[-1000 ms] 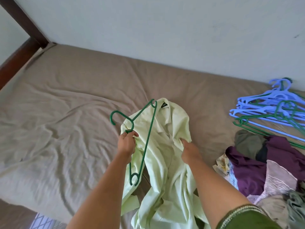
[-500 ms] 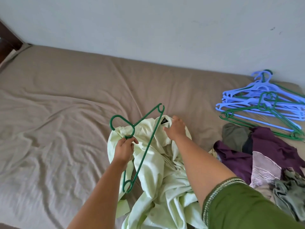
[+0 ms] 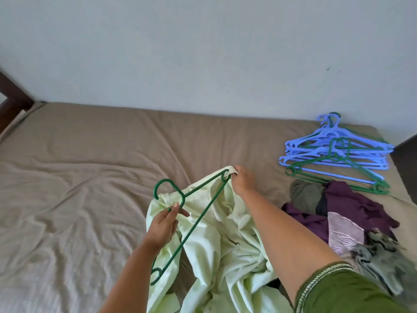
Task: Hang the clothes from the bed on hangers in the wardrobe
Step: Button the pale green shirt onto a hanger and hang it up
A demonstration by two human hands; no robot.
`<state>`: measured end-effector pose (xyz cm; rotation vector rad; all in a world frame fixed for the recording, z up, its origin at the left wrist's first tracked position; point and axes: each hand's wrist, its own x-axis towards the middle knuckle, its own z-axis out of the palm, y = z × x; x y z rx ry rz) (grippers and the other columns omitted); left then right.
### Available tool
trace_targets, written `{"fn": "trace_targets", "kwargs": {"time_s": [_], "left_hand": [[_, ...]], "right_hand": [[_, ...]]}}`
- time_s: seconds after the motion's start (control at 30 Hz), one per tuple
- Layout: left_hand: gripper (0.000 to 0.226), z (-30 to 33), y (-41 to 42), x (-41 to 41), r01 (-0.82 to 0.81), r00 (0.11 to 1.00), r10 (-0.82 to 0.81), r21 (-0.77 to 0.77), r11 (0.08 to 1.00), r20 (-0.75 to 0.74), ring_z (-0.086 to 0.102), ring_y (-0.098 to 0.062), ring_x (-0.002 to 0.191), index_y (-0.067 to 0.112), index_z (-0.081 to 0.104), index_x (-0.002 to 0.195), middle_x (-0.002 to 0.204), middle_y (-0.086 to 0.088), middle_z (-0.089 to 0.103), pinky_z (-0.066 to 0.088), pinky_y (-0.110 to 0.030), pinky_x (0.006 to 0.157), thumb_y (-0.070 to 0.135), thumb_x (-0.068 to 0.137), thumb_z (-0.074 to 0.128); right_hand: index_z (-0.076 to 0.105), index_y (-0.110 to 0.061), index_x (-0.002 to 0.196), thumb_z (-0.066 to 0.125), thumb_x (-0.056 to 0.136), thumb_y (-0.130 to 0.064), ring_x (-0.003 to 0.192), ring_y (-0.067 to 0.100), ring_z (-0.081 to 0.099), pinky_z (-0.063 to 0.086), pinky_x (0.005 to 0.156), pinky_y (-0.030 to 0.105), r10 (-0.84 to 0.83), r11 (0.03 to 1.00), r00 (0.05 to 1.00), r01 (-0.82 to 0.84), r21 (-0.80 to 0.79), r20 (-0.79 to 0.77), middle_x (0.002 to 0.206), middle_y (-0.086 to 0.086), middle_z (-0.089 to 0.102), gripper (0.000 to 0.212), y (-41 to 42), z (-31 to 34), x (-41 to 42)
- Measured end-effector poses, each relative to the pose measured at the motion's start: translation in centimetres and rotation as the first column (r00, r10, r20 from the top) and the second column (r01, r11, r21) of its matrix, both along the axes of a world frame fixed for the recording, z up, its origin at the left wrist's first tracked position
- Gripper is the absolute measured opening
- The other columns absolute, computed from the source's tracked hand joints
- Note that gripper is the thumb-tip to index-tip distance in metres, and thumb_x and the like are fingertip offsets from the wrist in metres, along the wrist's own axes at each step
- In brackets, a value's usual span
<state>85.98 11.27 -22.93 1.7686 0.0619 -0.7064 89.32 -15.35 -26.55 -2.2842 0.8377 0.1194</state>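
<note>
Left hand (image 3: 163,224) grips the green hanger (image 3: 198,213); right hand (image 3: 242,180) pinches the pale shirt (image 3: 216,245) at its far end.

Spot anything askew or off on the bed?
Nothing damaged. The spare hangers lie in a loose crisscrossed heap, the remaining clothes are a rumpled pile, and the brown sheet is wrinkled.

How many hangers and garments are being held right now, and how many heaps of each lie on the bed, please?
Hangers held: 1, the green hanger
Garments held: 1, the pale green garment
Hanger heaps: 1, the blue and green hangers
Clothes heaps: 1, the mixed clothes
Total: 4
</note>
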Motion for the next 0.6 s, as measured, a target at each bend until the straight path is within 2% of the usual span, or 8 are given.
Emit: {"fn": "trace_targets", "kwargs": {"time_s": [0.03,0.1,0.13,0.2,0.23,0.37,0.47,0.6], "left_hand": [[0.050,0.0,-0.1,0.5,0.007,1.000,-0.007,0.018,1.000,0.025,0.016,-0.013,0.041,0.008,0.071,0.085,0.049,-0.002,0.020,0.016,-0.020,0.038,0.043,0.101,0.039],[0.051,5.4,0.2,0.3,0.030,0.993,-0.033,0.035,0.999,0.113,0.018,-0.012,0.038,0.007,0.071,0.079,0.048,-0.002,0.021,0.017,-0.021,0.038,0.039,0.102,0.039],[0.051,5.7,0.3,0.6,0.042,0.992,-0.045,0.033,0.999,0.122,0.019,-0.011,0.037,0.008,0.072,0.076,0.047,-0.002,0.022,0.018,-0.021,0.038,0.038,0.102,0.040],[0.052,11.4,1.7,0.0,0.096,0.974,-0.103,0.042,0.994,0.204,0.020,-0.011,0.036,0.010,0.073,0.071,0.044,-0.002,0.023,0.019,-0.021,0.038,0.038,0.102,0.042],[0.053,11.9,1.8,0.4,0.113,0.968,-0.119,0.042,0.993,0.220,0.020,-0.011,0.036,0.009,0.073,0.070,0.043,-0.001,0.023,0.019,-0.021,0.037,0.038,0.101,0.042],[0.050,20.7,2.9,-1.7,0.157,0.919,-0.173,0.074,0.985,0.354,0.020,-0.009,0.035,0.002,0.071,0.070,0.040,0.001,0.025,0.020,-0.020,0.037,0.026,0.103,0.042],[0.049,25.4,3.4,-3.0,0.156,0.899,-0.160,0.044,0.987,0.407,0.022,-0.007,0.032,-0.005,0.068,0.072,0.037,0.005,0.025,0.021,-0.017,0.035,0.022,0.103,0.041],[0.051,29.6,4.3,-4.3,0.217,0.863,-0.210,0.038,0.975,0.460,0.021,-0.006,0.033,-0.004,0.067,0.069,0.039,0.006,0.026,0.021,-0.017,0.035,0.022,0.103,0.040]], "right_hand": [[0.054,-0.016,0.130,0.044,0.097,-0.014,0.108,0.036,0.057,0.043,0.084,0.034,-0.005,0.999,1.000,0.006,-0.038,0.019,0.117,0.018,0.062,0.034,0.0,0.8,0.2],[0.050,-0.020,0.135,0.043,0.095,-0.013,0.108,0.037,0.058,0.045,0.086,0.035,-0.007,0.993,0.997,0.015,-0.115,0.074,0.117,0.018,0.063,0.041,-0.4,7.2,-0.8],[0.053,-0.020,0.133,0.044,0.094,-0.013,0.109,0.036,0.057,0.045,0.088,0.035,-0.004,0.990,0.996,0.016,-0.142,0.090,0.119,0.017,0.063,0.040,-0.7,7.9,-0.8],[0.059,-0.016,0.127,0.044,0.093,-0.012,0.114,0.034,0.056,0.043,0.093,0.034,0.005,0.980,0.992,0.020,-0.198,0.125,0.123,0.015,0.063,0.038,-0.8,14.8,-2.2],[0.061,-0.015,0.125,0.044,0.093,-0.011,0.116,0.033,0.056,0.043,0.094,0.034,0.008,0.977,0.990,0.023,-0.213,0.142,0.124,0.014,0.063,0.036,-0.9,15.8,-2.0],[0.067,-0.012,0.112,0.047,0.087,-0.007,0.112,0.031,0.059,0.044,0.089,0.029,-0.011,0.980,0.958,0.068,-0.190,0.286,0.118,0.013,0.066,0.032,0.6,25.8,-5.7],[0.067,-0.014,0.115,0.046,0.088,-0.008,0.114,0.027,0.058,0.042,0.089,0.025,-0.087,0.982,0.935,0.138,-0.126,0.344,0.121,0.009,0.065,0.035,1.6,31.0,-8.0],[0.068,-0.007,0.109,0.046,0.085,-0.006,0.110,0.029,0.059,0.044,0.088,0.027,-0.078,0.964,0.926,0.165,-0.210,0.369,0.116,0.011,0.066,0.032,1.7,36.2,-9.8]]}}
